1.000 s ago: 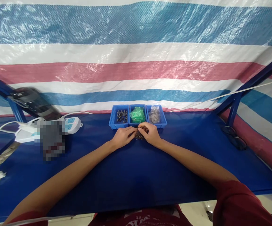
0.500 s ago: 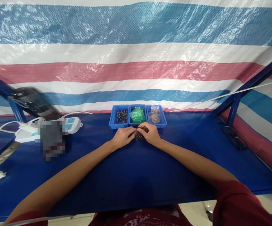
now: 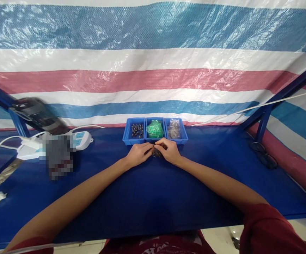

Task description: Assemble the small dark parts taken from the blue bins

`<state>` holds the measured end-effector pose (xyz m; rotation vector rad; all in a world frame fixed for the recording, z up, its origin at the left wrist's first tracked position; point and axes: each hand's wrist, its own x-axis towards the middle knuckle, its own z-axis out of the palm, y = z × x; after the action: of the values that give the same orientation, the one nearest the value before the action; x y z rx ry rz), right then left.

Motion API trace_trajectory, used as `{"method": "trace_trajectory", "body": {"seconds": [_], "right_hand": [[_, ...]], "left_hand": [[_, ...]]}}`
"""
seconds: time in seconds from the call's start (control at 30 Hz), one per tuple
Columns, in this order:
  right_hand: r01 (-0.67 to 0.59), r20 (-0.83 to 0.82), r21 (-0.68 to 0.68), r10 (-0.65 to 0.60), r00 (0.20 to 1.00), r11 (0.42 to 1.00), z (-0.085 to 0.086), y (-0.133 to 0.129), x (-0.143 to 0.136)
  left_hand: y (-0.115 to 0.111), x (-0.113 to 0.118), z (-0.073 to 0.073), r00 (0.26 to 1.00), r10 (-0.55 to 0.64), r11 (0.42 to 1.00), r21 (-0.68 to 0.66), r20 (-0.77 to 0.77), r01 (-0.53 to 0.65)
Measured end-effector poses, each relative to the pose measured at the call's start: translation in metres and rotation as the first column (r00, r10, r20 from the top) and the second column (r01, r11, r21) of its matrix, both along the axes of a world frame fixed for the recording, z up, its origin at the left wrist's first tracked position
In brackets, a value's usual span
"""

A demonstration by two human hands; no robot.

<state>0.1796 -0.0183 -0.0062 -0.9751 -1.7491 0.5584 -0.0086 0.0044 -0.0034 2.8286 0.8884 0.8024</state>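
On the table point(image 3: 153, 201), at the centre of the clock, I have the left hand point(image 3: 138, 154) and right hand point(image 3: 171, 151) curled, fingertips close together over small metal parts point(image 3: 157, 153); I can't tell whether either pinches one. I'd judge the handling under way, none of it visibly finished: metal fittings point(image 3: 137, 129) remain in their blue bin at eleven o'clock, green plastic bags point(image 3: 155, 129) at twelve, clear plastic bags point(image 3: 174, 129) at one.

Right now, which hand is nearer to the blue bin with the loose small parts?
Left. Your left hand is just in front of that blue bin; your right hand is farther away, off to its right.
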Motion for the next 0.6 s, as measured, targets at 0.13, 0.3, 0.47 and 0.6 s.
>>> {"method": "trace_trajectory", "body": {"seconds": [0.13,0.3,0.47,0.6], "right_hand": [[0.003,0.013,0.0,-0.003,1.0,1.0,0.0009,-0.0003,-0.0007],[0.003,0.009,0.002,-0.003,1.0,1.0,0.0019,-0.0007,-0.0009],[-0.004,0.027,-0.014,0.004,1.0,1.0,0.0013,-0.001,-0.0003],[-0.003,0.024,-0.007,0.003,1.0,1.0,0.0006,-0.0008,-0.0006]], "left_hand": [[0.0005,-0.0001,-0.0004,1.0,0.001,1.0,0.004,-0.014,-0.001],[0.0004,0.0004,0.0006,1.0,0.003,1.0,0.004,-0.009,-0.003],[-0.0003,0.0009,0.0024,1.0,-0.007,1.0,0.002,0.007,0.007],[-0.0004,0.0011,0.0027,1.0,-0.001,1.0,0.014,0.015,0.001]]}}
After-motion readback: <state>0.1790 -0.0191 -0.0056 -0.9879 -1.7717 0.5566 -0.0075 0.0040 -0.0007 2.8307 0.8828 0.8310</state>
